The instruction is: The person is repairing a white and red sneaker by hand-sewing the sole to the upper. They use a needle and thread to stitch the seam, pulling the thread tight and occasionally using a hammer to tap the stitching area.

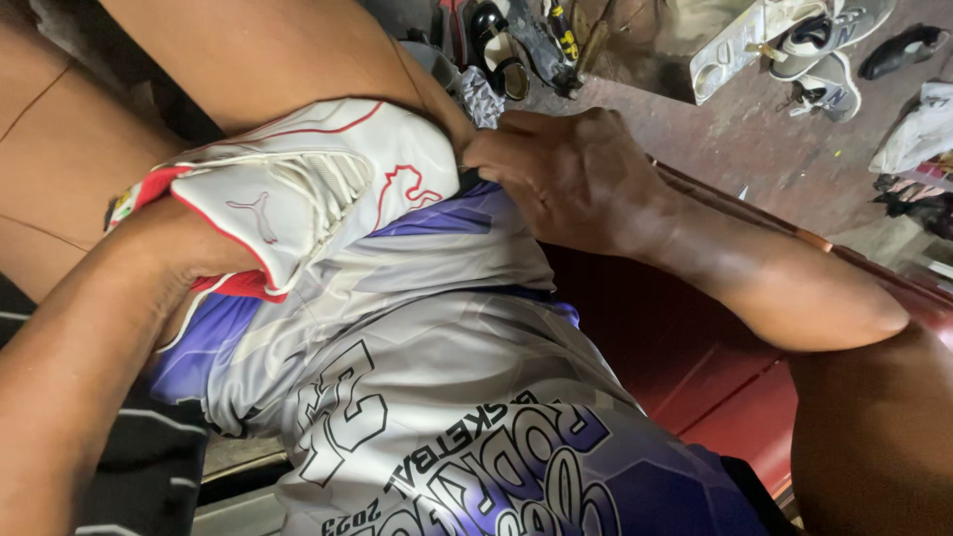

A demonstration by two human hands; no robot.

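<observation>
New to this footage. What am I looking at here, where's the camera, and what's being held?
There is one picture, taken by a camera worn on a person's head and aimed down at their lap. No machine is involved, only two bare hands. The white leather sneaker with red trim rests on the person's lap, over grey and purple printed sports shorts. The left hand appears to be pushed inside the sneaker's opening, so its fingers are hidden. The right hand presses against the sneaker's toe end, fingers curled. Behind, on the reddish-brown floor, lie a pair of white and grey sneakers, a black shoe and some tools that are too small to identify.
</observation>
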